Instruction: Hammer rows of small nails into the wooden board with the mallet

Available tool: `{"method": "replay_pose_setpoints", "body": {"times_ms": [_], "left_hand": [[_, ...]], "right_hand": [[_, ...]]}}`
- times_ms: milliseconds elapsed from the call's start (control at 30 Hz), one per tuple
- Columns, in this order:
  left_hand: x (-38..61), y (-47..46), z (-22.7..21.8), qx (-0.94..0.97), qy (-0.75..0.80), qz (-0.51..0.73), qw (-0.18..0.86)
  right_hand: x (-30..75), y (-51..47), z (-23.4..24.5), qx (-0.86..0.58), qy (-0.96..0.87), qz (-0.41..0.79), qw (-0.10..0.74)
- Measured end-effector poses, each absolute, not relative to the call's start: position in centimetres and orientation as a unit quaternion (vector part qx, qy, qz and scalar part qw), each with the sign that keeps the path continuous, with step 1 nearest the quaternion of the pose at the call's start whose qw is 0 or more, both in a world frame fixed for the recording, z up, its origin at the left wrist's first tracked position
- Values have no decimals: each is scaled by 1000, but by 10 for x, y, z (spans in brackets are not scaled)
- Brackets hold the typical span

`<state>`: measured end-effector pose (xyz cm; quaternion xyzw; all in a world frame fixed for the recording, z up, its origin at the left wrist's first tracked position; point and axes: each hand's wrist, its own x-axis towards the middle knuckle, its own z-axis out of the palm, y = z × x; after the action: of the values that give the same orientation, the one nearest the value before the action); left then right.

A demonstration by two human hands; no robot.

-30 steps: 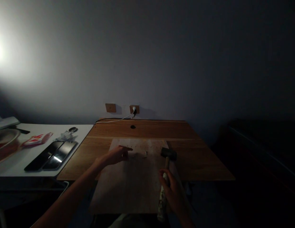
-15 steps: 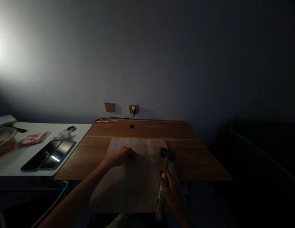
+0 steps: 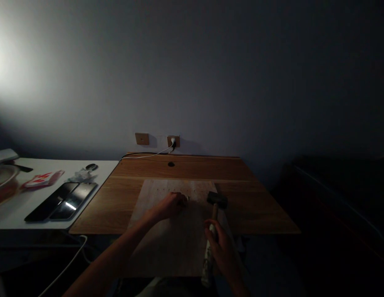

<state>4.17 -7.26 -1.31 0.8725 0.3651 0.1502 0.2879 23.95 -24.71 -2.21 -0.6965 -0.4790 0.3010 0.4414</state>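
Note:
A pale wooden board [image 3: 154, 231] dotted with small holes lies on a brown wooden table [image 3: 260, 210]. My left hand [image 3: 171, 205] rests on the board's far part, fingers curled closed around something small that I cannot make out. My right hand [image 3: 221, 247] grips the pale handle of a hammer [image 3: 214, 214]. The hammer's dark head sits on the board's right edge, a short way right of my left hand.
A white table [image 3: 15, 210] adjoins on the left with two dark phones [image 3: 62, 201], a red packet [image 3: 41, 178], a bowl [image 3: 3, 175] and small clutter. A wall socket [image 3: 173, 141] with a white cable sits behind the brown table. Darkness fills the right side.
My left hand has slid right along the board and curled from an outstretched finger into a closed grip. The pale scrap that lay there is now covered. The hammer stayed almost still.

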Motion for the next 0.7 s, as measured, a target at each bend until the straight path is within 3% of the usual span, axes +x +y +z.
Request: {"method": "replay_pose_setpoints", "body": {"times_ms": [367,700], "left_hand": [[8,-86,-1,888,357,86,278],[32,-87,-18,864,406,137,266]], "right_hand": [[243,-248,-29,-698,-495,302,420],[244,-249,-30,-696,-495,299,425]]}}
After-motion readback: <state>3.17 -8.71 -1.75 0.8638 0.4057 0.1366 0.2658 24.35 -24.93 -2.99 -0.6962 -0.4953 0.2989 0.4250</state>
